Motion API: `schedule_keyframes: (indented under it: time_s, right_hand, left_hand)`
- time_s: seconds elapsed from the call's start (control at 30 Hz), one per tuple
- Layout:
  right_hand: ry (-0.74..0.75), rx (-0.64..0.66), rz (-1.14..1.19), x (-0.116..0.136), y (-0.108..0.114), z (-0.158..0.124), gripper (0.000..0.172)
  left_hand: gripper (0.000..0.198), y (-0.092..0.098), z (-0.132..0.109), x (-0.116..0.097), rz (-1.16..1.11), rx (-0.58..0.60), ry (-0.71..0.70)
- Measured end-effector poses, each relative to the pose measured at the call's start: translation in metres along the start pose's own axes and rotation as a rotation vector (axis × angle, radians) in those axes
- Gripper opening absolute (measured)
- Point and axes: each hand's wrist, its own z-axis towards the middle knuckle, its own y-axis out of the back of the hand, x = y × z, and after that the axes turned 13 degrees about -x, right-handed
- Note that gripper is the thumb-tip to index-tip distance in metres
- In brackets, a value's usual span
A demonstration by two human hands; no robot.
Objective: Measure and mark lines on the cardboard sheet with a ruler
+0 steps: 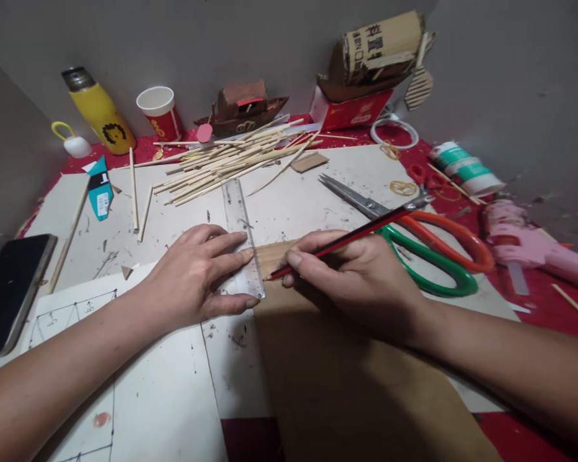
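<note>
My left hand [200, 273] lies with fingers spread, pressing a clear plastic ruler [243, 218] down along the left edge of a brown cardboard piece [347, 378]. In my right hand [347, 269] is a red and black pencil [351, 240], gripped between thumb and fingers. Its tip touches or nearly touches the cardboard close to the ruler's near end. Under my left forearm rests a white sheet [164, 372] with a line drawing on it. Large scissors [414, 234] with orange and green handles lie just beyond my right hand.
Thin wooden sticks [236, 157] are heaped at the back, before a small brown boat model [245, 109]. A yellow bottle [101, 115], paper cup [158, 112] and phone [14, 289] stand or lie left. Rightward are a pink glue gun [534, 240], tape roll [395, 133] and larger cardboard model [376, 58].
</note>
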Motion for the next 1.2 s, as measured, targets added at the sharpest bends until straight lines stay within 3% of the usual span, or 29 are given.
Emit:
schedule_keyframes:
  time_s: [0.17, 0.3, 0.5, 0.8, 0.93, 1.07, 1.2]
  right_hand:
    - [-0.019, 0.011, 0.011, 0.002, 0.000, 0.000, 0.023]
    - [-0.144, -0.069, 0.150, 0.000, -0.001, 0.001, 0.021]
    - [-0.235, -0.109, 0.333, -0.008, -0.002, 0.006, 0.036]
    - [-0.237, -0.102, 0.404, -0.007, -0.003, 0.011, 0.045]
    - [-0.215, -0.099, 0.434, -0.006, -0.002, 0.012, 0.043]
    - [-0.229, -0.072, 0.440, -0.007, -0.002, 0.013, 0.037]
    - [-0.237, -0.075, 0.420, -0.005, -0.001, 0.013, 0.032]
  left_hand:
    - [0.055, 0.000, 0.000, 0.000, 0.013, -0.002, -0.002]
    - [0.057, -0.002, -0.001, 0.001, 0.003, -0.031, -0.005]
    - [0.059, -0.001, -0.005, 0.004, 0.025, -0.062, -0.037]
    - [0.037, 0.006, -0.009, -0.003, 0.126, -0.160, -0.359]
    - [0.023, 0.011, -0.011, -0.002, 0.184, -0.219, -0.394]
    - [0.013, 0.014, -0.015, 0.006, 0.200, -0.247, -0.259]
    - [0.014, 0.010, -0.012, 0.009, 0.125, -0.278, 0.164]
